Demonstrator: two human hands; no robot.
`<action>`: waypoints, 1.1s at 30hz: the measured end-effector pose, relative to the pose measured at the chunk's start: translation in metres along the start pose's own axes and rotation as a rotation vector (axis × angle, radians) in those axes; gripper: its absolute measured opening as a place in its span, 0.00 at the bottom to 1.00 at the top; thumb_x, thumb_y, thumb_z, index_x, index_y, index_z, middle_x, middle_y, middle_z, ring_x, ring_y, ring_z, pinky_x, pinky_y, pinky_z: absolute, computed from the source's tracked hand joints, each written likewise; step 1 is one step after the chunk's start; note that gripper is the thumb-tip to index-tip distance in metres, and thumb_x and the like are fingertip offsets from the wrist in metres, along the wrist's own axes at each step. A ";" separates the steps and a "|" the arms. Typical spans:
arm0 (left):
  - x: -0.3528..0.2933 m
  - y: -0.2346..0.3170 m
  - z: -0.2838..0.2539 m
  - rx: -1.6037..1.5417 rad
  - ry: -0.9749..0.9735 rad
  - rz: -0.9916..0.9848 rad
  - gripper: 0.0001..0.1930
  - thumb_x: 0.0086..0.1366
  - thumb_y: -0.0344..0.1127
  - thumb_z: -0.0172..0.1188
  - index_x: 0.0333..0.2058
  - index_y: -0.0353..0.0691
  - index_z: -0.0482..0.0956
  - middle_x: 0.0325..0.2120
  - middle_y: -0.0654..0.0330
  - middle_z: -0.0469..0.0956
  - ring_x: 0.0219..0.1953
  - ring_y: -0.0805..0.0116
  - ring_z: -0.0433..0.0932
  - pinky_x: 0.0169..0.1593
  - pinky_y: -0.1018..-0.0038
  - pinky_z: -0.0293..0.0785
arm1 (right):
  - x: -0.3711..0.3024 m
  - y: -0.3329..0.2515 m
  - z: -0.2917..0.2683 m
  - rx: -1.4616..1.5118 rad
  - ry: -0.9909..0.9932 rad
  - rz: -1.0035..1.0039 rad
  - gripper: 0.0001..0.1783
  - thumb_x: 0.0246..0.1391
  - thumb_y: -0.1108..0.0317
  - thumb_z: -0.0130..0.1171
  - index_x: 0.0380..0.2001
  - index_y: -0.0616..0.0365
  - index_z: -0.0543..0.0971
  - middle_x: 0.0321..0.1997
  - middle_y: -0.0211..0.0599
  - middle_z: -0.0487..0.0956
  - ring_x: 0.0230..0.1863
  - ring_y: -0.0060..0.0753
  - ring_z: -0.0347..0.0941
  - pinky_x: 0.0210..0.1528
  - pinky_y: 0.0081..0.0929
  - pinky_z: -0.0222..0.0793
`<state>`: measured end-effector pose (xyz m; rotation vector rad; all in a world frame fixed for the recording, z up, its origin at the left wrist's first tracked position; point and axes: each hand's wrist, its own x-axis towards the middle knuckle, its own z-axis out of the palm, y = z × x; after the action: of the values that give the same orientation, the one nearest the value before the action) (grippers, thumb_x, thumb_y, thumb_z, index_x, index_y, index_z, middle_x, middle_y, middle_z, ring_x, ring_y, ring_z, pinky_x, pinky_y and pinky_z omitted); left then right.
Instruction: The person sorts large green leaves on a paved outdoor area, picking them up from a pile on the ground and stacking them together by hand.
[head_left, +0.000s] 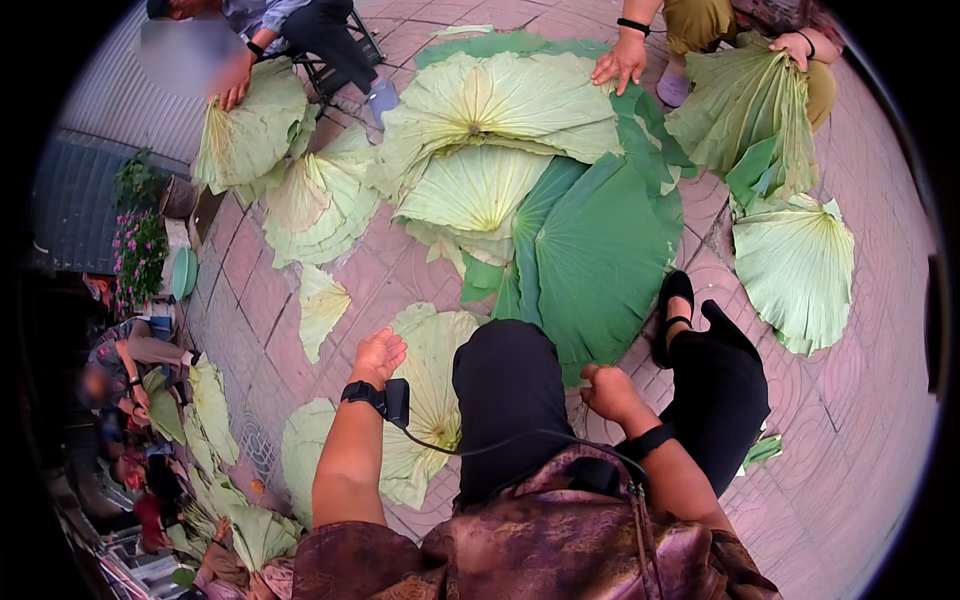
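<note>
My left hand (pixel 380 355) hovers beside a pale lotus leaf (pixel 425 365) on the paving, palm turned up, fingers loosely stretched, nothing in it. Curled closed next to my knee is my right hand (pixel 612 393), near the lower edge of a big green lotus leaf (pixel 600 260); whatever its fingers may hold is hidden. That green leaf lies face up on a heap with pale undersides showing, among them a folded pale lotus leaf (pixel 490 190) and a wide pale lotus leaf (pixel 500 100) at the far side.
Across the heap, a co-worker's hand (pixel 622 60) rests at its edge; another hand (pixel 795 48) grips a leaf bundle (pixel 745 105). At far left a co-worker's hand (pixel 237 80) holds more leaves. A loose leaf stack (pixel 795 270) lies right, a flowering plant (pixel 140 250) left.
</note>
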<state>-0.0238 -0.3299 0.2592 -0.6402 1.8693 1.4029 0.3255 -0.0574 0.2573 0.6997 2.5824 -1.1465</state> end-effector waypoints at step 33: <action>0.053 -0.392 -0.091 -1.095 0.156 -0.306 0.30 0.60 0.55 0.54 0.54 0.41 0.68 0.48 0.54 0.73 0.45 0.53 0.75 0.44 0.51 0.73 | -0.047 0.033 0.023 -0.587 -0.157 -0.094 0.11 0.48 0.65 0.53 0.32 0.59 0.79 0.29 0.50 0.79 0.34 0.51 0.77 0.36 0.40 0.73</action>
<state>0.2103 -0.5292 -0.0060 -1.4998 0.8863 2.1333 0.3833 -0.0713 0.2395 0.3398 2.6293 -0.3906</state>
